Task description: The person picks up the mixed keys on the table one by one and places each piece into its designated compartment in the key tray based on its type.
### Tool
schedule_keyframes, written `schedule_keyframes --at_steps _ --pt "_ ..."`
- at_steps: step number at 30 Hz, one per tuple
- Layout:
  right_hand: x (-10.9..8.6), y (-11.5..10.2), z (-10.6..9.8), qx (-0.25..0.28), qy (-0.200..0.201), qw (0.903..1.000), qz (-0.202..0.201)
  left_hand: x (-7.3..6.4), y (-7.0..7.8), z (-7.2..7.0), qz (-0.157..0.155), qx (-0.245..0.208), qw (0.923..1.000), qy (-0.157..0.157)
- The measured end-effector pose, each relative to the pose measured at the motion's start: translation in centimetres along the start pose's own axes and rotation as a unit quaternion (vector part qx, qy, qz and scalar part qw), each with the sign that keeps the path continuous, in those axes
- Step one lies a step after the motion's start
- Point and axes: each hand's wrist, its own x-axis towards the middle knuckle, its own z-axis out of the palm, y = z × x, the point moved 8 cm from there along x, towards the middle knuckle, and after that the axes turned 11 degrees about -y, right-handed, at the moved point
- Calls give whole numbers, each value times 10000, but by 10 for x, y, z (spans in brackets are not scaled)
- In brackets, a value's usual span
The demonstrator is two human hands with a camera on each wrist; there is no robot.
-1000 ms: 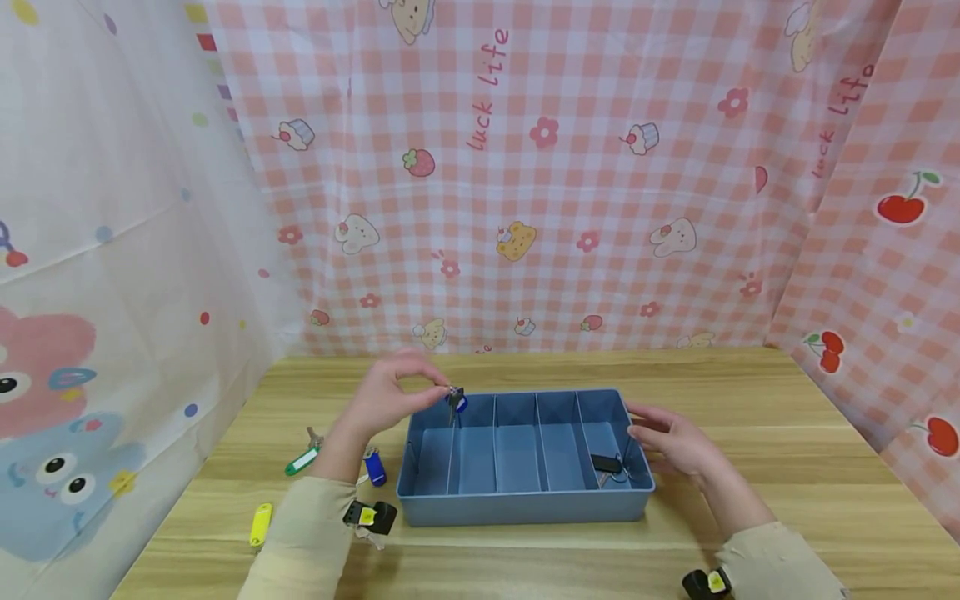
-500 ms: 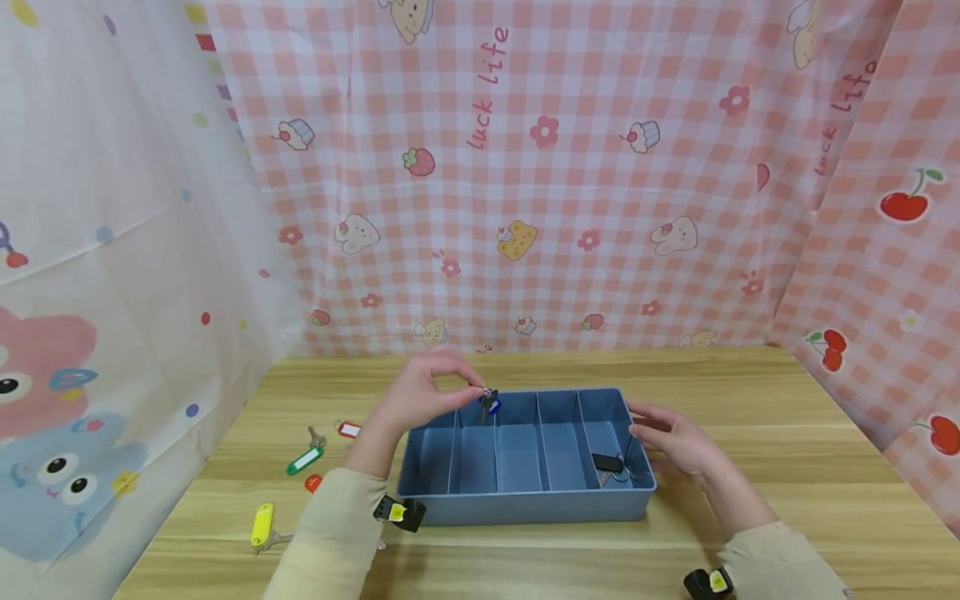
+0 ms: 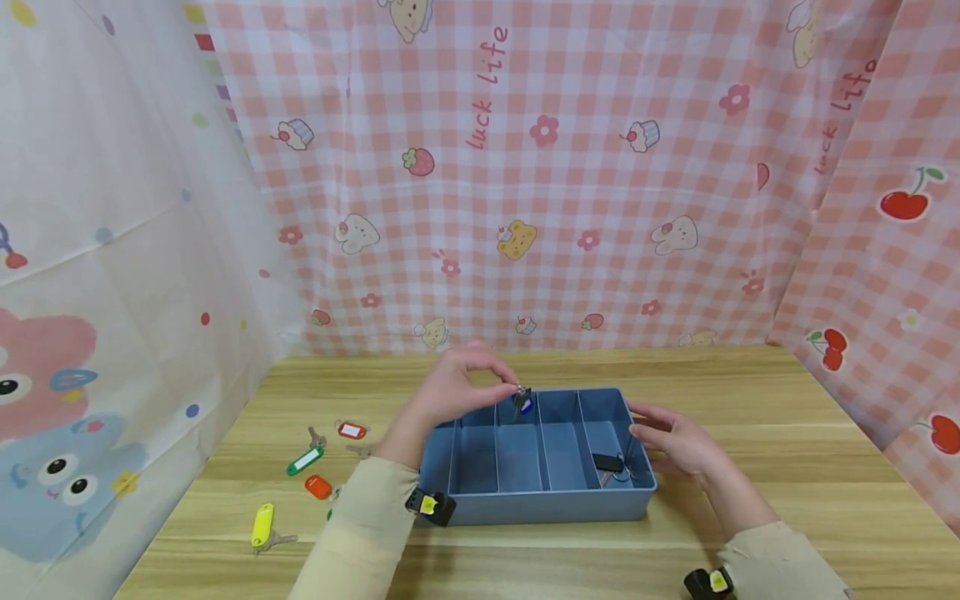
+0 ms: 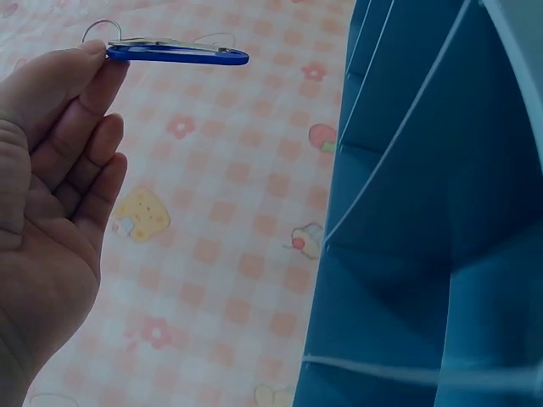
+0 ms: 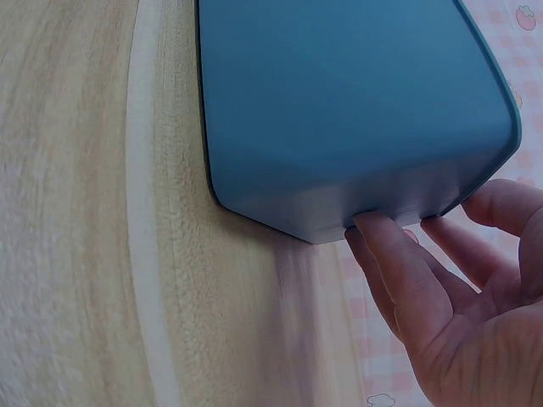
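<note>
- Grasping the blue-tagged key (image 3: 525, 406) in the left-hand grip (image 3: 461, 387), and daintily too: thumb and forefinger drawn right together at the tips, pinching up by the metal ring (image 4: 103, 31)!
- Leaving a rounded hollow between thumb and forefinger behind that pinch, and bending the other fingers loosely below it in the left wrist view.
- Dangling key and tag in mid-air, lined up with the back of the middle compartment (image 3: 520, 458) as seen from the head, and turning the tag edge-on to the left wrist camera, apart from the dividers.
- Over to the other side: laying the right-hand grip (image 3: 678, 437) against the outer right end of the blue-grey divided box (image 3: 540, 508), fingers extended rather than clenched, touching the wall with the fingertips.
- Spotting a black-tagged key (image 3: 607, 463) down in the rightmost compartment, ring and all.
- Scanning left of the box, across the wooden surface (image 3: 540, 567): finding a green-tagged key (image 3: 304, 460), a red tag with a white label (image 3: 351, 430), an orange-red tag (image 3: 318, 487) and, lowest in view, a yellow-tagged key (image 3: 262, 525).
- Catching a scrap of green beside the left sleeve (image 3: 367, 525) as well, too hidden to identify.
</note>
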Motion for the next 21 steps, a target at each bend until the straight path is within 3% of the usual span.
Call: schedule_keyframes --at_steps 9,16,21 --pt "-1 -1 0 -43 -9 10000 14 14 -8 14 -509 62 9984 -232" --pt "-1 0 0 -83 66 9999 107 22 -11 23 -476 -211 9979 -378" --pt "-1 -1 0 -64 53 9999 99 26 -17 28 -627 -294 9967 -422"
